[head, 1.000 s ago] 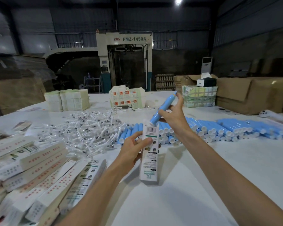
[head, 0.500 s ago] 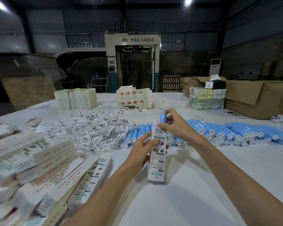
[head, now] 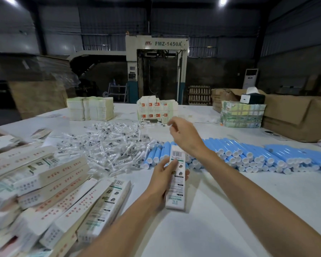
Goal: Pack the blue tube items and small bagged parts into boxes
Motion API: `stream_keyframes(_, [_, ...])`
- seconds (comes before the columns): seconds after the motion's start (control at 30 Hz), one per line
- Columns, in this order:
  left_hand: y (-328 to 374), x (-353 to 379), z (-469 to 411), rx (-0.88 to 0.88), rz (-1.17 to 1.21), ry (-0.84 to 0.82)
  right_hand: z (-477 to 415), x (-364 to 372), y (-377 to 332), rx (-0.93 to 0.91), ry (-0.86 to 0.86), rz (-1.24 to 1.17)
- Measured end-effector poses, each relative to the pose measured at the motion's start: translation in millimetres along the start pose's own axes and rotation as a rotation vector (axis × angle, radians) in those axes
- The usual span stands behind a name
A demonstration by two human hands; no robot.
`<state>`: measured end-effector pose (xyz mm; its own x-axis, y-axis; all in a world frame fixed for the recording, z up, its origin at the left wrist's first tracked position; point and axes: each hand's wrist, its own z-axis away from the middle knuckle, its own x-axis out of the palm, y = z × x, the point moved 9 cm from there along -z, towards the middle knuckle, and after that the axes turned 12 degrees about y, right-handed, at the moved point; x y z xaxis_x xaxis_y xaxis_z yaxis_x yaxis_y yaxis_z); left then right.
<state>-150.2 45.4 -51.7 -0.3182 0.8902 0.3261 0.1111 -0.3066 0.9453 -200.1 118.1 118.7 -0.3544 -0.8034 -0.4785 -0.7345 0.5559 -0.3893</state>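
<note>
My left hand (head: 164, 175) grips a tall white carton (head: 176, 180) standing upright on the white table (head: 220, 210). The carton's top end with a barcode points up. My right hand (head: 185, 136) hovers above and behind the carton, fingers loosely curled and holding nothing, over the far edge of the pile of small bagged parts (head: 109, 145). A long row of blue tubes (head: 248, 154) with white caps lies across the table to the right. The tube that went into the carton is hidden inside.
Packed white cartons (head: 50, 188) lie heaped at the left front. Stacks of flat cartons (head: 90, 108) and printed boxes (head: 157, 108) stand at the table's back. A wrapped bundle (head: 242, 115) and brown cardboard boxes (head: 295, 115) sit at the back right.
My right hand pushed the blue tube down into the carton, let go, and lifted up and back toward the bagged parts. My left hand kept hold of the carton.
</note>
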Motion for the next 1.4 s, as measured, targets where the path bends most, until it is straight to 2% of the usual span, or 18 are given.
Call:
stream_keyframes(0.2, [-6,6,2,-0.035,0.074,-0.017,-21,133,-11,0.04,-0.519,0.316])
stream_keyframes(0.27, [-8,5,0,-0.034,0.054,-0.021,-16,161,3,0.098,-0.612,0.391])
stream_keyframes(0.33, [-7,4,-1,-0.015,0.035,-0.018,-11,179,18,0.14,-0.63,0.42])
stream_keyframes(0.5, [-7,4,-1,0.005,0.02,-0.045,-13,189,34,0.203,-0.465,0.327])
stream_keyframes(0.67, [-10,5,-1,-0.027,0.008,-0.051,-14,175,44,0.302,-0.373,0.301])
stream_keyframes(0.87, [-12,10,3,-0.053,0.012,-0.09,-17,157,42,0.316,-0.245,0.204])
stream_keyframes(1.03, [-12,16,7,-0.078,0.037,-0.13,-24,129,38,0.319,-0.076,0.147])
stream_keyframes(1.17, [-6,13,8,-0.084,0.132,-0.105,-35,84,36,0.372,0.073,-0.046])
stream_keyframes(1.3, [3,6,3,-0.045,0.134,-0.075,-40,-4,34,0.312,0.261,-0.274])
stream_keyframes(1.4, [7,4,1,-0.025,0.122,-0.068,-32,-63,43,0.304,0.288,-0.395])
